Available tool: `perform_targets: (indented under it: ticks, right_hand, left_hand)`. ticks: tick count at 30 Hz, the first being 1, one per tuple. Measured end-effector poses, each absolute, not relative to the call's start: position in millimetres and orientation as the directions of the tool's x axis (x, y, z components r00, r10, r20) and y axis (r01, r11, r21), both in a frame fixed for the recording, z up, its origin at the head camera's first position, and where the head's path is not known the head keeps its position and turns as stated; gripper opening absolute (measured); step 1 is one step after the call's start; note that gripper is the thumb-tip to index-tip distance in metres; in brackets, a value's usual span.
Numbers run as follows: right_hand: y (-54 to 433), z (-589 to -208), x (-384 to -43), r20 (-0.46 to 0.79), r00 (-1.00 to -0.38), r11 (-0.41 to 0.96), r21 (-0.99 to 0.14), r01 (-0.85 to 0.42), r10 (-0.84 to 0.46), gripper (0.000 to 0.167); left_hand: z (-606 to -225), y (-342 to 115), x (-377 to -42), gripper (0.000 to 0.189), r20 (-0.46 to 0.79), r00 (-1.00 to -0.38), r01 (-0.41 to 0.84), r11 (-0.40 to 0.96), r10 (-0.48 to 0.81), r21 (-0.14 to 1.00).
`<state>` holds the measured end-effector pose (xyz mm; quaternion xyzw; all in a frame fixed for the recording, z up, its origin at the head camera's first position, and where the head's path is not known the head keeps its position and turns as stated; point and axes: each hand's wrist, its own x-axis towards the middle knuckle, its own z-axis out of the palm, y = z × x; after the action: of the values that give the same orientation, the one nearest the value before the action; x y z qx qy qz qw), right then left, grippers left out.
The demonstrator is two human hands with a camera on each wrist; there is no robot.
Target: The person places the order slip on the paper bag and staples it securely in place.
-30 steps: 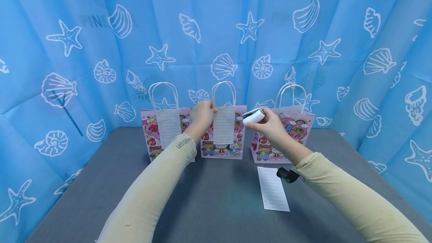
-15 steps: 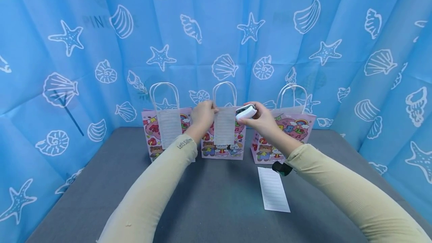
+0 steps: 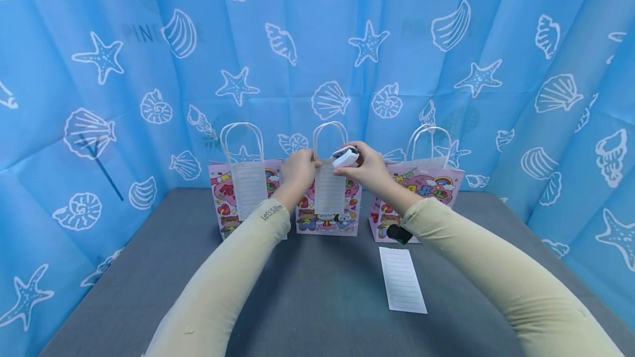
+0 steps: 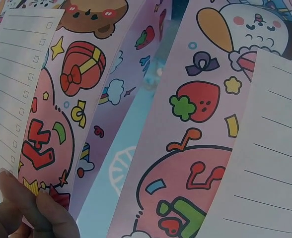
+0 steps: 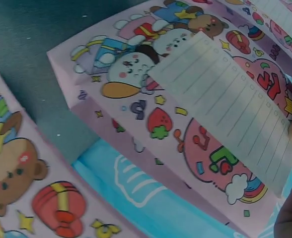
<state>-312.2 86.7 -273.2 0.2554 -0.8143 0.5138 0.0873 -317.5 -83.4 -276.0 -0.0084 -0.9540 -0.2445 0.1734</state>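
Observation:
My left hand [image 3: 299, 172] pinches the top edge of a lined paper slip [image 3: 329, 189] against the front of the middle pink cartoon gift bag [image 3: 327, 225]; its fingertips [image 4: 39, 208] also show in the left wrist view. In my right hand [image 3: 369, 167] is a small white stapler [image 3: 345, 157] with a dark underside, held at the slip's upper right corner, close to the left fingertips. Whether its mouth straddles the slip and the bag rim cannot be seen. The slip hangs down over the bag's printed front, as the right wrist view shows its ruled lines.
On the left stands a matching bag [image 3: 225, 203] with a lined slip [image 3: 249, 189] on its front. A third bag [image 3: 441, 180] on the right has a slip [image 3: 426, 165] at its top. One loose slip [image 3: 403, 280] lies on the grey table [image 3: 317, 296]. A blue curtain [image 3: 317, 59] hangs behind.
My right hand has moved left with the stapler, from in front of the right bag to the top of the middle bag's slip. The left hand has stayed in place.

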Motion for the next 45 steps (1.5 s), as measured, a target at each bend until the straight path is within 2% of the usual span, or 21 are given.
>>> perform_targets:
  ticks: [6,19,31,45]
  right_hand:
    - [74.1,-267.3,-321.4,0.418,-0.834,0.425,-0.722,-0.546,-0.360,0.052]
    - [64.9,-259.1,-332.3,0.321,-0.849,0.621,-0.581,-0.526,-0.420,0.057]
    - [59.1,-254.1,-331.1,0.185,-0.834,0.608,-0.606,-0.513,-0.519,0.067]
    - [53.2,-255.0,-334.2,0.271,-0.834,0.640,-0.542,-0.545,-0.481,0.055]
  left_hand:
    - [-275.3,-81.4,-318.4,0.020,0.327,-0.943,0.090,0.899,-0.061,0.429]
    - [-275.3,-80.2,-317.4,0.020,0.331,-0.942,0.096,0.907,-0.050,0.411]
    - [-275.1,-81.8,-318.1,0.018,0.326,-0.944,0.089,0.902,-0.060,0.424]
    - [-276.2,-84.4,-318.6,0.019,0.332,-0.941,0.094,0.899,-0.060,0.427]
